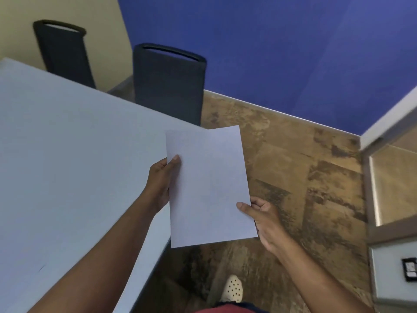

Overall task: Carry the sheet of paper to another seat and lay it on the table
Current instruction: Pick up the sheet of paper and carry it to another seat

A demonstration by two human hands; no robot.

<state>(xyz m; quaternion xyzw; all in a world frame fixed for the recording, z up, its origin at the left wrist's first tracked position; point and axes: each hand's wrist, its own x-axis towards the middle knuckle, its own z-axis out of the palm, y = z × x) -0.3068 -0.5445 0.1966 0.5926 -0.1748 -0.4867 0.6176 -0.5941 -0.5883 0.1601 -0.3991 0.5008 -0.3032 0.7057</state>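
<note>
A blank white sheet of paper [208, 186] is held in the air over the right edge of the pale table [67, 166], half above the floor. My left hand [161, 184] pinches its left edge, thumb on top. My right hand [262, 219] grips its lower right edge, thumb on top and fingers underneath. The sheet is flat and nearly upright in the view, tilted slightly.
Two dark chairs [169, 82] [64, 53] stand tucked at the table's far side. Brown patterned floor [304, 177] stretches to the right, bounded by a blue wall [270, 53]. A glass door [392, 184] is at the right edge. My white shoe [232, 288] shows below.
</note>
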